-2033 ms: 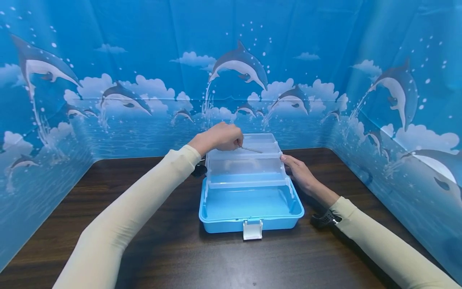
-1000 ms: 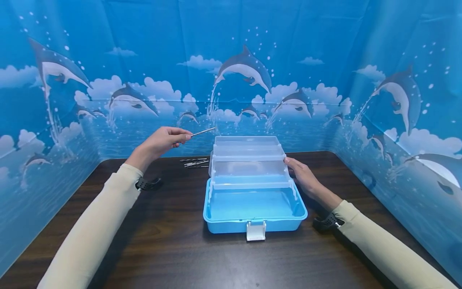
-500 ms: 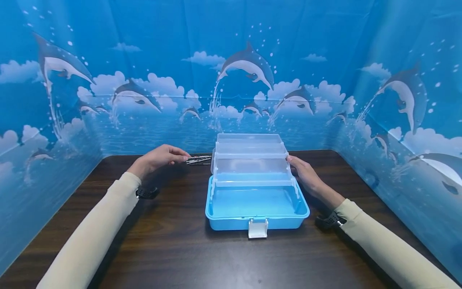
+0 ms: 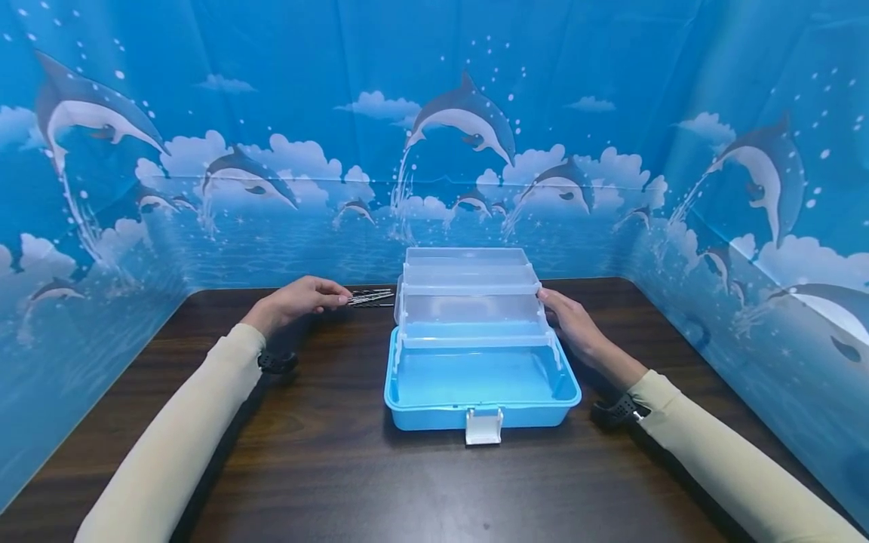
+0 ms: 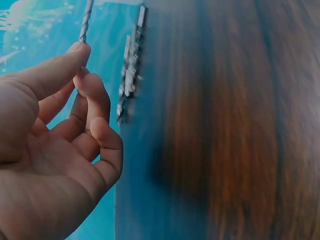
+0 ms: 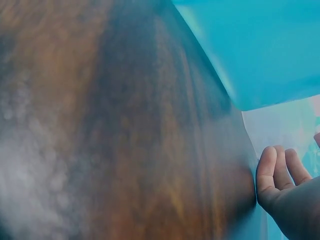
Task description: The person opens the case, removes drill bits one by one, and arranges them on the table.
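My left hand [image 4: 302, 296] is low over the table at the back left. In the left wrist view its thumb and forefinger pinch a slim twist drill bit [image 5: 86, 25]. Several more drill bits [image 4: 371, 296] lie in a small pile right by those fingertips, left of the tool box. The light-blue tool box [image 4: 482, 417] stands unfolded, its clear stepped trays [image 4: 471, 308] raised at the back and its white latch [image 4: 483, 427] hanging down in front. At the right edge of the trays my right hand [image 4: 573, 328] holds on, thumb in front, the other fingers partly hidden behind.
A dark wood-grain table [image 4: 326, 460] carries everything. A blue dolphin-print curtain [image 4: 305, 249] rises along its back and both sides. Each wrist wears a black strap [image 4: 277, 363].
My left hand carried a drill bit from above the trays leftward, then lowered it to the pile on the table. The right hand has stayed at the tray edge.
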`<state>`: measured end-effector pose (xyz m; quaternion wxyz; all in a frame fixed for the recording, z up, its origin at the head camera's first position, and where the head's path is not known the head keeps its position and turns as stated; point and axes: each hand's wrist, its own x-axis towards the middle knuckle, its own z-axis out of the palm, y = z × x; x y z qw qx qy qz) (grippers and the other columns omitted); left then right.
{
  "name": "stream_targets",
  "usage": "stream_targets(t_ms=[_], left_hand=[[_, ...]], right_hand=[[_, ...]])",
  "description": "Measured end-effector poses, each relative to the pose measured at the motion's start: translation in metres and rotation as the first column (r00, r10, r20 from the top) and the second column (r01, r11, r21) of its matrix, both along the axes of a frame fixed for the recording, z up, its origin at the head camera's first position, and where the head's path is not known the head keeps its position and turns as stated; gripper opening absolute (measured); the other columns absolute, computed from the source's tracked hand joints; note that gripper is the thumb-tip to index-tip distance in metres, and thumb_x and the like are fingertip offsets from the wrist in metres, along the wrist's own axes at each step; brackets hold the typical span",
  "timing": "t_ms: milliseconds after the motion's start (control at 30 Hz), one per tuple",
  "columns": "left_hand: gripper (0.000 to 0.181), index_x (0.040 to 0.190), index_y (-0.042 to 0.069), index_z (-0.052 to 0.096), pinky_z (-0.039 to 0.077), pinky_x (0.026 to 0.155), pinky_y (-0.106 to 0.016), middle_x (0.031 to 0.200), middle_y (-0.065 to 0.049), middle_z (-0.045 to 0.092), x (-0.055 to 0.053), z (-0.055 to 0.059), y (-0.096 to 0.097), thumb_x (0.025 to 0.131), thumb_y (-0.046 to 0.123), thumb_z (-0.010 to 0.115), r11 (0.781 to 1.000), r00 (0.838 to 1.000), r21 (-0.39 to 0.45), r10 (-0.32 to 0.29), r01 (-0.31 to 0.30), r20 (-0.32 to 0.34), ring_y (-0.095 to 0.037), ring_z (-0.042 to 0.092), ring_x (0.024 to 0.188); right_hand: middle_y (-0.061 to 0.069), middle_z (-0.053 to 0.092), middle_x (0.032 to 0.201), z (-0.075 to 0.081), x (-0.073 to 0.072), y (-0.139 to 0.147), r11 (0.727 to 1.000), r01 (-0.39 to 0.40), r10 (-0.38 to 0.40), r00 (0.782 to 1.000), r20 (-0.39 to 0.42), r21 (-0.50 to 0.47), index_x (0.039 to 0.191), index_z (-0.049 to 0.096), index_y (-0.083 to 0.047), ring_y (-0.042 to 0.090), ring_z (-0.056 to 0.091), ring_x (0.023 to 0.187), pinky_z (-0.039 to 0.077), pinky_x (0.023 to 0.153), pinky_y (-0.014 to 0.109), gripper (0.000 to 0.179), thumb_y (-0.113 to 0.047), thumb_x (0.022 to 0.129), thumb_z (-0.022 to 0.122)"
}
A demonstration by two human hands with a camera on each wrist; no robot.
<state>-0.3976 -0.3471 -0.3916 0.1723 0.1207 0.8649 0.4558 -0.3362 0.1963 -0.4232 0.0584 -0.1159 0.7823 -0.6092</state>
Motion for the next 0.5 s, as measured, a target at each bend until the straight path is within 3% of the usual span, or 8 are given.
stream_targets(t_ms=[233,500], left_hand=[[0.034,0.127,0.004,0.07,0.045,0.095,-0.051,0.123,-0.012,0.063,-0.003,-0.005,0.009,0.103,0.028,0.064,0.988,0.994,-0.155,-0.036,0.019,-0.103,-0.033,0.055,0.106],[0.023,0.114,0.001,0.075,0.046,0.079,-0.043,0.105,-0.009,0.069,-0.006,-0.001,0.033,0.103,0.017,0.064,0.954,0.968,-0.298,-0.036,-0.041,-0.249,-0.028,0.055,0.09]], right_hand=[[0.011,0.038,0.158,0.0,-0.003,0.002,1.0,-0.001,0.001,1.0,0.008,0.004,0.159,0.036,-0.019,0.042,0.037,0.142,0.029,0.105,0.07,0.076,-0.065,0.101,0.046],[0.011,0.039,0.157,0.001,-0.01,0.002,1.0,-0.005,0.005,1.0,0.012,-0.001,0.159,0.037,-0.019,0.043,0.036,0.142,0.029,0.106,0.07,0.074,-0.064,0.101,0.047]])
